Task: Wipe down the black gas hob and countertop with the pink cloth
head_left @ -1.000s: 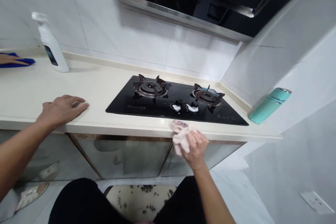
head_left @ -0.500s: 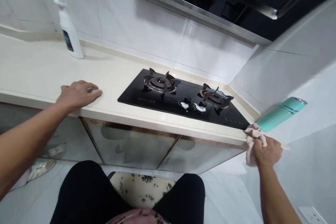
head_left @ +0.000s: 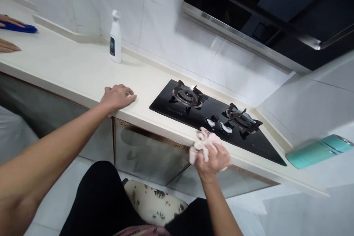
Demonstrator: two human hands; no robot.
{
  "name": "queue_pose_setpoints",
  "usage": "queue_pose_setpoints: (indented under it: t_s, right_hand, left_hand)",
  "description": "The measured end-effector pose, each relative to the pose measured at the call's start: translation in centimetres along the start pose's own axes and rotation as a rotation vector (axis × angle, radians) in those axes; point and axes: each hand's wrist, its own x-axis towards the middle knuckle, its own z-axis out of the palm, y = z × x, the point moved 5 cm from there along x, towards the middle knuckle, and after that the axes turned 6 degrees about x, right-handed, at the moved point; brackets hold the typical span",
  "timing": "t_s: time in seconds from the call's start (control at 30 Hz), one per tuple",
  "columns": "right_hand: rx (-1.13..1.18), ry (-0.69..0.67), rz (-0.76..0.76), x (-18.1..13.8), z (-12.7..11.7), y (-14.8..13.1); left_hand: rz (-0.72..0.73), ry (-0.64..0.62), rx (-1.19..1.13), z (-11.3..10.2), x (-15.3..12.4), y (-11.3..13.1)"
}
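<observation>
My right hand (head_left: 213, 161) is closed around a bunched pale pink cloth (head_left: 204, 143) at the counter's front edge. Just beyond the cloth lies a black two-burner gas hob (head_left: 257, 151), with white foam (head_left: 226, 128) around its knobs. Left of the hob, my left hand (head_left: 118, 97) rests on the cream countertop (head_left: 80, 66), holding nothing. Its thumb stands apart from the fingers. A white spray bottle (head_left: 116, 42) stands upright behind that hand, near the wall.
A teal flask (head_left: 315, 153) stands on the counter right of the hob. Overhead hangs a black range hood (head_left: 249, 33). At the far left, another person's hands (head_left: 9, 46) are on the counter, one on a blue cloth (head_left: 20, 27). Cabinet doors (head_left: 149, 155) are below.
My right hand has brought the pink cloth leftward along the front edge, from beside the flask to before the knobs. The view has swung left, revealing the other person's hands.
</observation>
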Motion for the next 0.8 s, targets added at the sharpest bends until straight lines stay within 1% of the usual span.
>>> queue_pose_setpoints:
  t_s: [0.07, 0.1, 0.2, 0.23, 0.27, 0.3, 0.37, 0.43, 0.5, 0.67, 0.73, 0.8]
  right_hand:
    - [0.071, -0.074, -0.073, 0.8, 2.0, -4.7]
    - [0.098, -0.154, -0.101, 1.4, 3.1, -7.1]
    - [0.166, -0.499, -0.191, 4.1, 6.4, -14.2]
    - [0.198, -0.595, -0.251, 5.2, 7.3, -16.4]
    - [0.233, -0.661, -0.317, 6.5, 7.9, -18.4]
    - [0.267, -0.694, -0.376, 7.7, 8.4, -20.0]
    - [0.324, -0.693, -0.441, 10.0, 9.1, -21.9]
    - [0.363, -0.670, -0.448, 11.4, 9.4, -22.1]
    - [0.395, -0.679, -0.453, 11.8, 9.4, -21.1]
    - [0.479, -0.807, -0.488, 10.9, 8.4, -16.9]
    - [0.509, -0.802, -0.458, 10.6, 8.2, -15.7]
    - [0.558, -0.784, -0.405, 10.3, 8.3, -15.2]
  left_hand:
    - [-0.016, 0.007, -0.002, 0.1, 0.0, 0.0]
    - [-0.021, 0.010, -0.001, 0.1, 0.0, -0.1]
    - [-0.022, 0.026, 0.010, 0.3, 0.2, -0.2]
    - [-0.021, 0.033, 0.017, 0.4, 0.2, -0.3]
    - [-0.019, 0.041, 0.024, 0.4, 0.2, -0.3]
    - [-0.017, 0.049, 0.030, 0.4, 0.2, -0.4]
    - [-0.015, 0.060, 0.033, 0.4, 0.2, -0.4]
    - [-0.014, 0.062, 0.026, 0.4, 0.1, -0.5]
    - [-0.009, 0.063, 0.013, 0.4, -0.1, -0.4]
    - [-0.001, 0.082, -0.017, 0.6, -0.2, -0.5]
    - [-0.008, 0.102, -0.062, 0.5, -0.5, -0.5]
    - [0.012, 0.166, -0.133, 0.0, -1.3, 0.2]
